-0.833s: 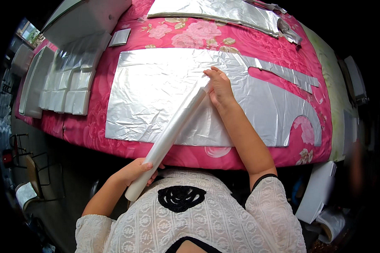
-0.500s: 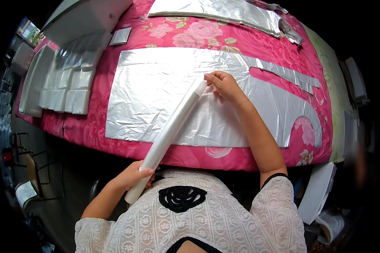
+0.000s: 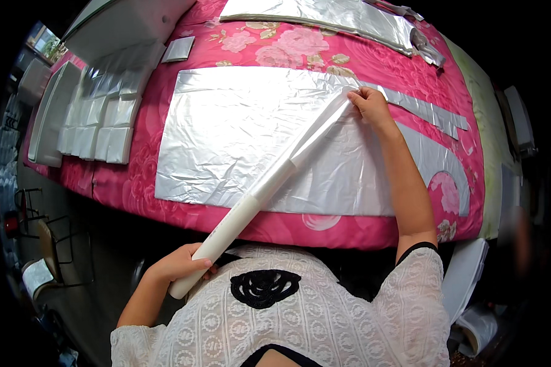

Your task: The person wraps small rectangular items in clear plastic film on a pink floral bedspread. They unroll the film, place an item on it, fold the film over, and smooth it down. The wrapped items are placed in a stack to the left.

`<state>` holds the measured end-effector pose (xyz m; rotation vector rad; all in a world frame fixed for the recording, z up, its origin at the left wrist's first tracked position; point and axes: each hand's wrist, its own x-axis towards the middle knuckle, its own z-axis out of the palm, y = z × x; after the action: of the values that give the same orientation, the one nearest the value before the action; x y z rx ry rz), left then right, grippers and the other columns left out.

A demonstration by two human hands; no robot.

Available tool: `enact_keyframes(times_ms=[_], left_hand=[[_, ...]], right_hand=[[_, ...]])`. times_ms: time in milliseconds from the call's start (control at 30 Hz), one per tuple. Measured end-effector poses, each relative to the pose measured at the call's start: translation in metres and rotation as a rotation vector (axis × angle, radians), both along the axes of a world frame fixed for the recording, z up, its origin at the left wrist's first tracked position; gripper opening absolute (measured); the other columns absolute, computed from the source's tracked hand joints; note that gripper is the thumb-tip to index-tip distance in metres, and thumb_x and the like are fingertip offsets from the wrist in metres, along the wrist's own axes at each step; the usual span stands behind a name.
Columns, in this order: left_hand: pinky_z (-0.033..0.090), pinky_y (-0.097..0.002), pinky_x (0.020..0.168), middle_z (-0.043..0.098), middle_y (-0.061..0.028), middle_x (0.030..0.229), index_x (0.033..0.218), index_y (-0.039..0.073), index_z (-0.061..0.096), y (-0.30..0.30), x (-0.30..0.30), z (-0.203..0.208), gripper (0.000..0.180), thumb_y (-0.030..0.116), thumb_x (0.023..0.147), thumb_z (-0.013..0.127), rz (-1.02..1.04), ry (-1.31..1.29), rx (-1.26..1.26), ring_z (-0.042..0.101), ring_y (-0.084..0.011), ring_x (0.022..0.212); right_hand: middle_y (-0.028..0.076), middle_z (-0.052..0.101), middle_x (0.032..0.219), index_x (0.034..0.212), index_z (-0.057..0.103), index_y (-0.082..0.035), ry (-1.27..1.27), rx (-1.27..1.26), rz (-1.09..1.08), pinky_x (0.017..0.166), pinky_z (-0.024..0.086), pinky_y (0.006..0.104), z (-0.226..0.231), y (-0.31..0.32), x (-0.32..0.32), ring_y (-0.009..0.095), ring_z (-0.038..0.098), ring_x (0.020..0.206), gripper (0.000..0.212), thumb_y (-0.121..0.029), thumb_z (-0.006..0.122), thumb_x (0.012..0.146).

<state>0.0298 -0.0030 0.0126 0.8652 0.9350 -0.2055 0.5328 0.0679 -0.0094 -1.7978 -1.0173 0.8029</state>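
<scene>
Head view: your left hand [image 3: 179, 264] grips the white cardboard roll [image 3: 226, 235] at 7 o'clock, while your right hand [image 3: 369, 105] pinches the clear film's [image 3: 315, 131] free end at 1 o'clock, stretched over the silver foil sheet [image 3: 239, 134] on the pink floral bedspread [image 3: 288, 49]. You appear mid-unrolling; next, keep the film taut and level.

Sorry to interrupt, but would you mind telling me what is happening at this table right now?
A person stands at a table covered with a pink floral cloth. Their left hand grips the near end of a long white roll, and their right hand pinches the clear film drawn from its far end. The film is stretched over a large crinkled silver foil sheet lying flat on the cloth. Smaller silver pieces are stacked at the left, and more foil lies at the far edge.
</scene>
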Motion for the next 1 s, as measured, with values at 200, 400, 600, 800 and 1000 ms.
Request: enact_keyframes(times_ms=[200,400,600,800,1000], left_hand=[[0.047,-0.0279,0.081,0.065,-0.0063,0.093,0.11,-0.001,0.058,0.032,-0.038,0.004,0.05,0.027,0.073,0.076,-0.339,-0.025,0.148,0.06,-0.0129,0.087],[0.049,-0.0331,0.076,0.066,-0.0109,0.092,0.104,0.004,0.062,0.077,0.061,0.05,0.047,0.025,0.065,0.079,-0.715,-0.032,1.049,0.063,-0.0248,0.086],[0.046,-0.0366,0.086,0.058,-0.0112,0.107,0.113,0.003,0.055,0.09,0.144,0.019,0.055,0.027,0.067,0.074,-0.674,-0.232,1.955,0.056,-0.0259,0.101],[0.029,-0.043,0.106,0.04,-0.021,0.135,0.129,-0.005,0.041,0.062,0.154,-0.006,0.077,0.055,0.082,0.052,-0.972,-0.491,1.753,0.039,-0.0342,0.126],[0.016,-0.0452,0.111,0.026,-0.0244,0.144,0.136,-0.007,0.029,0.045,0.146,-0.022,0.089,0.06,0.08,0.046,-0.98,-0.408,1.698,0.024,-0.0353,0.136]], right_hand=[[-0.001,0.057,0.063,0.082,0.065,0.0,-0.191,0.034,-0.175,0.049,0.039,0.0231,-0.013,-0.018,0.097,0.005,0.049,0.054,0.015,-0.015,0.064,0.083],[-0.001,0.057,0.065,0.085,0.065,0.0,-0.093,0.048,0.043,0.051,0.038,0.022,-0.008,0.011,0.019,0.005,0.047,0.054,0.016,-0.017,0.064,0.084],[0.003,0.059,0.068,0.086,0.065,0.002,-0.13,0.009,0.289,0.057,0.042,0.0265,-0.006,0.039,-0.044,0.01,0.051,0.062,0.021,-0.02,0.064,0.083],[0.007,0.063,0.073,0.091,0.065,0.002,-0.13,-0.083,0.372,0.065,0.044,0.0289,0.002,0.053,-0.051,0.014,0.055,0.067,0.023,-0.02,0.064,0.081],[0.015,0.063,0.101,0.107,0.062,-0.001,-0.46,0.095,0.09,0.079,0.047,0.0348,0.012,0.03,-0.074,0.026,0.06,0.088,0.031,-0.021,0.062,0.083]])
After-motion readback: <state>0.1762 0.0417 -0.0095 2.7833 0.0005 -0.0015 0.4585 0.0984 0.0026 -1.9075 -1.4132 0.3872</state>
